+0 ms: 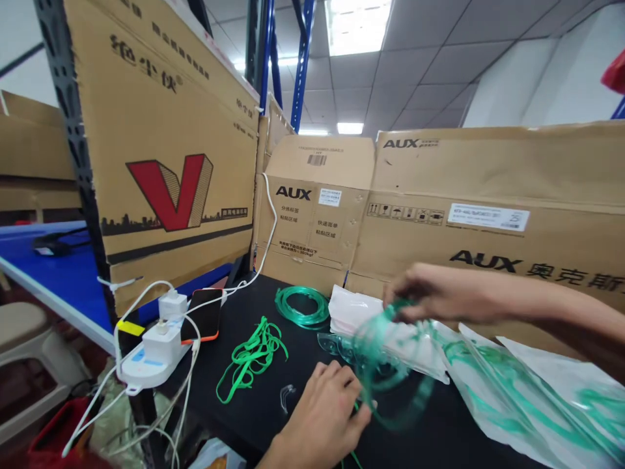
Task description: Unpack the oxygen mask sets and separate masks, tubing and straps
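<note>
My right hand [415,293] is closed around a coil of translucent green tubing [374,348], lifted over the black table and smeared by motion. Low at the centre, my left hand [325,410] has its fingers curled down. A bit of bright green strap [357,408] shows between thumb and fingers, and more green pokes out below the palm. Behind the hands lie clear green plastic pieces [336,345], partly covered by the moving coil. Another neat coil of green tubing [303,307] rests farther back. A tangled pile of green straps [254,358] is left of my left hand.
White packets [354,306] lie behind the coil; clear bags of green tubing [512,384] spread to the right. A power strip [153,365] with white cables and a phone [202,316] sit at left. Cardboard boxes [312,228] wall the back. Small clear parts [287,396] lie nearby.
</note>
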Motion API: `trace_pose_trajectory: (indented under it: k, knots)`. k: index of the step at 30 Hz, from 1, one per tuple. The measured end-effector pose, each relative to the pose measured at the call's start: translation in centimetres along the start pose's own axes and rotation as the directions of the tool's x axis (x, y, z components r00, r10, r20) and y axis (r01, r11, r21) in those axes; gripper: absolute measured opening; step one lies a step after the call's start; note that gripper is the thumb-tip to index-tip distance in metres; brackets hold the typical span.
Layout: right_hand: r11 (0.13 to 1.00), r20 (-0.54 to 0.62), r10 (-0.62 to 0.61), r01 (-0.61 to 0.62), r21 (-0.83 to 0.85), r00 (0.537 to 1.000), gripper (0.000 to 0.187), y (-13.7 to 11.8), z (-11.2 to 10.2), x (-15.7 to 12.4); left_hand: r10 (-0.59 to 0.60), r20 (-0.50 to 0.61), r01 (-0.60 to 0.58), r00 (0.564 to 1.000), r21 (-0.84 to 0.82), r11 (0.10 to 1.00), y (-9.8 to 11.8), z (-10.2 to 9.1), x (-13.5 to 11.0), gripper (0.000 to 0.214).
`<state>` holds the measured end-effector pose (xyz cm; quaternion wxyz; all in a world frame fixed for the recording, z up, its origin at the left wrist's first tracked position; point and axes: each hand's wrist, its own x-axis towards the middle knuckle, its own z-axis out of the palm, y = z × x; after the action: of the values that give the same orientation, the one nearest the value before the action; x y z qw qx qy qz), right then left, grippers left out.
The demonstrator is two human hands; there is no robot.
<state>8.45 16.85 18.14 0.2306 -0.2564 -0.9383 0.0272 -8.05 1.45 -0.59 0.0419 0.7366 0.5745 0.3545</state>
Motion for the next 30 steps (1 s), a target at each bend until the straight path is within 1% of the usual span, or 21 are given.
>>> trace_pose_trajectory:
  k: [3,6,8,9,10,11,13,15,17,18,19,20,21,22,23,25,26,27,28,29,30]
  knots:
    - [1.000,0.076,0.011,-0.012,0.002,0.997,0.028,-2.5,3.2,6.3,0.002,0.004,-0.002,1.000,-0.015,1.000,-0.1,-0.1,0.0,0.016]
    - [1.000,0.145,0.014,-0.013,-0.002,0.989,0.033,-3.3,6.5,10.6,0.001,-0.001,-0.001,1.000,-0.021,1.000,-0.2,0.0,0.0,0.016]
    - [1.000,0.199,0.017,-0.015,-0.011,0.980,0.031,-3.5,8.9,12.2,0.007,-0.006,-0.008,1.000,-0.024,1.000,-0.3,0.1,0.0,0.017]
    - [1.000,0.231,0.017,-0.014,-0.015,0.973,0.029,-3.6,10.2,12.5,0.008,-0.006,-0.009,1.000,-0.025,1.000,-0.4,0.3,0.0,0.018]
    - [1.000,0.262,0.017,-0.013,-0.016,0.965,0.025,-3.8,11.4,12.5,0.005,-0.005,-0.005,1.000,-0.026,1.000,-0.5,0.4,0.1,0.018]
    - [1.000,0.289,0.011,-0.009,-0.010,0.957,0.026,-4.0,12.6,12.1,-0.003,-0.004,0.003,1.000,-0.027,1.000,-0.6,0.6,0.1,0.019]
    - [1.000,0.317,-0.016,0.010,0.021,0.948,0.027,-4.5,14.3,10.2,-0.028,0.004,0.029,1.000,-0.032,0.999,-0.9,1.0,0.2,0.021]
    - [0.997,0.283,-0.056,0.038,0.066,0.958,0.024,-4.9,14.6,7.3,-0.048,0.024,0.049,0.999,-0.048,0.998,-1.3,1.2,0.2,0.033]
    - [0.993,0.209,-0.062,0.039,0.113,0.976,0.023,-5.1,13.3,3.5,-0.055,0.059,0.059,0.997,-0.069,0.996,-1.6,1.1,0.1,0.051]
    - [0.991,0.174,-0.048,0.025,0.132,0.984,0.027,-5.0,12.3,1.4,-0.060,0.074,0.065,0.995,-0.076,0.995,-1.7,0.9,0.0,0.059]
    - [0.989,0.150,-0.028,0.005,0.148,0.988,0.033,-4.9,11.3,-0.8,-0.066,0.084,0.072,0.994,-0.077,0.994,-1.7,0.7,-0.2,0.063]
    - [0.985,0.129,0.003,-0.026,0.172,0.992,0.038,-4.7,10.3,-3.1,-0.074,0.089,0.081,0.993,-0.075,0.994,-1.8,0.5,-0.4,0.062]
    - [0.964,0.074,0.084,-0.100,0.245,0.994,0.039,-4.4,9.6,-5.3,-0.087,0.086,0.093,0.992,-0.070,0.993,-1.7,0.2,-0.6,0.058]
    - [0.938,0.050,0.168,-0.176,0.299,0.984,0.040,-4.1,9.2,-7.5,-0.102,0.078,0.107,0.992,-0.066,0.992,-1.7,0.0,-0.8,0.053]
    - [0.901,0.034,0.258,-0.254,0.352,0.965,0.042,-3.8,9.1,-9.4,-0.111,0.071,0.115,0.991,-0.064,0.991,-1.6,-0.3,-1.0,0.048]
    - [0.802,0.040,0.419,-0.390,0.453,0.907,0.046,-3.4,9.6,-12.7,-0.101,0.071,0.106,0.992,-0.075,0.992,-1.3,-0.8,-1.1,0.045]
    - [0.748,0.054,0.476,-0.437,0.500,0.878,0.049,-3.4,10.1,-13.8,-0.074,0.081,0.081,0.994,-0.090,0.993,-1.0,-1.0,-1.0,0.047]
    - [0.695,0.074,0.516,-0.468,0.546,0.853,0.052,-3.6,10.6,-14.5,-0.031,0.092,0.042,0.995,-0.115,0.993,-0.7,-1.3,-0.8,0.052]
    - [0.645,0.103,0.535,-0.484,0.591,0.839,0.054,-3.8,11.1,-14.9,0.023,0.103,-0.007,0.994,-0.146,0.989,-0.3,-1.5,-0.4,0.057]
    - [0.599,0.137,0.534,-0.487,0.635,0.835,0.056,-4.0,11.4,-15.0,0.084,0.113,-0.063,0.990,-0.180,0.982,0.1,-1.7,0.0,0.059]
    - [0.554,0.174,0.514,-0.481,0.680,0.840,0.056,-4.3,11.7,-14.8,0.147,0.121,-0.120,0.982,-0.209,0.970,0.5,-1.8,0.4,0.061]
